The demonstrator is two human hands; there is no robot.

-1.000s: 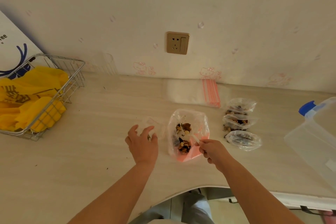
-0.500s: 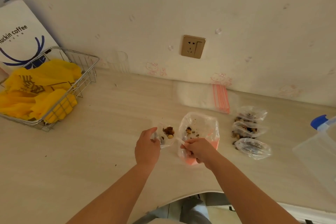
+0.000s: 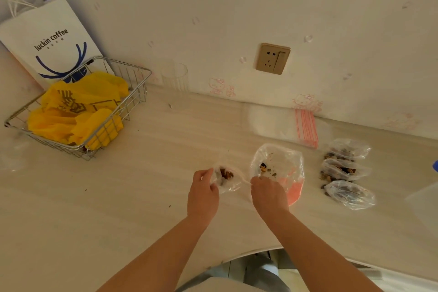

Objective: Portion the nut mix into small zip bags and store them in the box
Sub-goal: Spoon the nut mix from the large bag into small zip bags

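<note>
A small clear zip bag (image 3: 226, 179) with a few nuts lies on the table between my hands. My left hand (image 3: 203, 191) pinches its left edge. My right hand (image 3: 267, 193) pinches a thin white spoon handle or the bag's right edge; which one I cannot tell. Right behind my right hand lies the large nut mix bag (image 3: 279, 166), almost empty, with a pink bottom. Three filled small bags (image 3: 346, 170) lie in a row to the right. A stack of unused zip bags (image 3: 284, 124) rests against the wall. The clear plastic box (image 3: 426, 201) shows at the right edge.
A wire basket (image 3: 132, 102) with yellow bags stands at the left, with a white paper coffee bag (image 3: 49, 38) behind it. A clear glass (image 3: 175, 78) stands by the wall. A wall socket (image 3: 272, 58) is above the table. The table's front edge curves near my arms.
My right hand has left the large bag and come to the small bag, which now holds nuts. The view has shifted, so the box has slid toward the right edge.
</note>
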